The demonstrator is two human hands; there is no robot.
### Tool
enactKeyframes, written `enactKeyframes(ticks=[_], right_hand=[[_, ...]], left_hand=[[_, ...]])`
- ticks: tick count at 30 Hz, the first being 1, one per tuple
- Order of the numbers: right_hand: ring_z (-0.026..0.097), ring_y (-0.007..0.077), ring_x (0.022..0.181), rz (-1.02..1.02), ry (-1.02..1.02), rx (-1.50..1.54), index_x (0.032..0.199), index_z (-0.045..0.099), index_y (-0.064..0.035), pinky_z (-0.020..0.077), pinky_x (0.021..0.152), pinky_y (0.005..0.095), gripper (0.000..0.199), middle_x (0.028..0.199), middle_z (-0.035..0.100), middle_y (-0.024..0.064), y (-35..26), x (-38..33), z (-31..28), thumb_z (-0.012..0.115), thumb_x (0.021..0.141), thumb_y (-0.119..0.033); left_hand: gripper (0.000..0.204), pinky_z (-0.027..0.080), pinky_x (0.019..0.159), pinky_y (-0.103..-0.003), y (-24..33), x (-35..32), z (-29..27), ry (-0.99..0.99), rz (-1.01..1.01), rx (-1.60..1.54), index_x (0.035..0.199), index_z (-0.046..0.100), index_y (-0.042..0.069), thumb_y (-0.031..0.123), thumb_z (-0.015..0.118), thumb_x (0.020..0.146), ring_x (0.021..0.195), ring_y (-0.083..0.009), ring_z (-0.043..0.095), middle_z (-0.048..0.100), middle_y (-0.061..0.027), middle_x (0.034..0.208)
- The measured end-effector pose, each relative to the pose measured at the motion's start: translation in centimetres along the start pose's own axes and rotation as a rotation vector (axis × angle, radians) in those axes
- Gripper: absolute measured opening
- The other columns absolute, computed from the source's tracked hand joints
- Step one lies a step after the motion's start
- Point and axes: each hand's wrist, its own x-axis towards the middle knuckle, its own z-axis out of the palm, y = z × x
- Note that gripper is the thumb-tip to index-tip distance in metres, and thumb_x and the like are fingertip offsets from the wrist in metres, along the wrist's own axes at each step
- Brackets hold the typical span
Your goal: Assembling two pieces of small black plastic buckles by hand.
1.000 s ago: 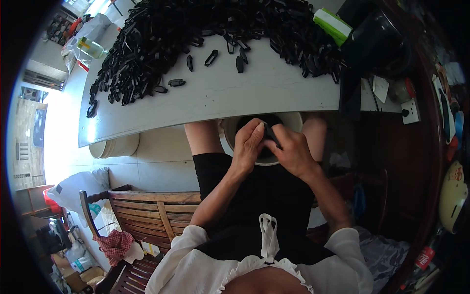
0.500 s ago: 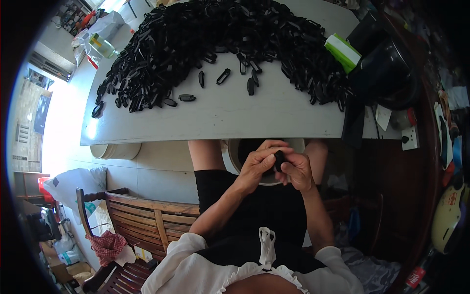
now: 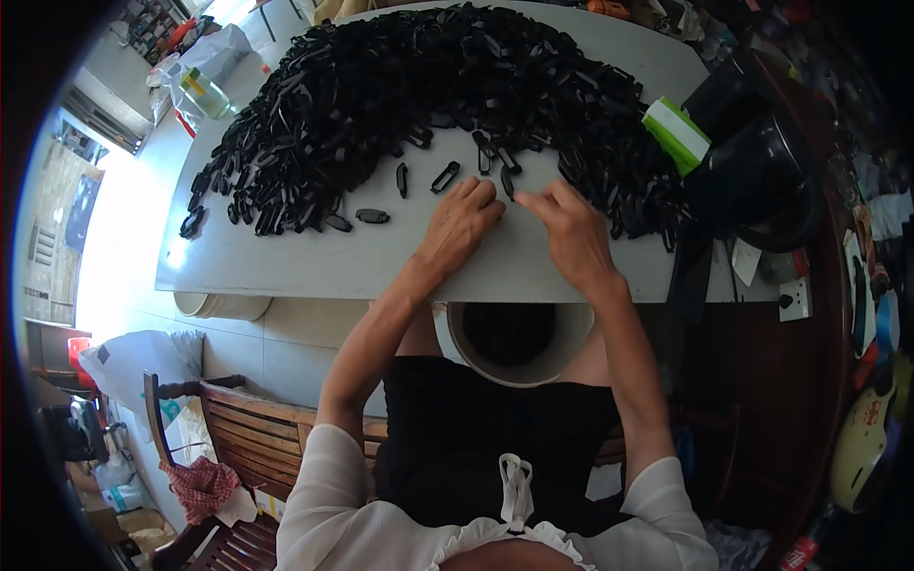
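Note:
My left hand rests over the white table with its fingers bent and tips together; whatever lies under them is hidden. Close by on the right, my right hand is over the table too, a digit stretched toward the lower end of a small black oblong plastic piece and the other fingers loosely bent. Touching that piece or just short of it, I cannot tell. A black piece with an open middle lies just beyond my left hand. Behind, a large heap of such black pieces curves across the table.
Several loose pieces lie left of my hands, one of them a flat black piece. Below the table edge a pale round bucket, dark inside, stands between my knees. On the right are a green-and-white box and a dark glossy container.
Both hands have risen from below the table edge, over the bucket, to the table top. The black piece they held together is no longer visible. The bucket's opening now shows.

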Motion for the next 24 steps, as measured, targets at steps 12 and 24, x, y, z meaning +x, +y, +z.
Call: enactKeyframes(ticks=[12,24], right_hand=[[0.058,0.027,0.078,0.072,-0.054,0.278,0.088,0.057,-0.0014,0.0473,0.064,0.0326,0.011,0.091,0.056,0.0113,0.9,2.7,3.4,0.062,0.079,0.0],[0.059,0.0288,0.067,0.068,-0.05,0.185,0.089,0.053,-0.0004,0.0453,0.057,0.0366,0.009,0.08,0.057,0.0123,-1.4,0.2,2.4,0.06,0.083,-0.002]], left_hand=[[0.027,0.035,0.053,-0.021,3.3,-2.7,-0.2,0.344,-0.746,-1.792,0.096,0.053,0.005,0.029,0.041,0.099,0.059,-0.008,0.043,0.055,-0.0032,0.076],[0.03,0.032,0.05,-0.019,4.8,-2.1,0.8,0.332,-0.825,-1.486,0.092,0.054,0.005,0.029,0.039,0.101,0.058,-0.0048,0.039,0.051,0.0019,0.073]])
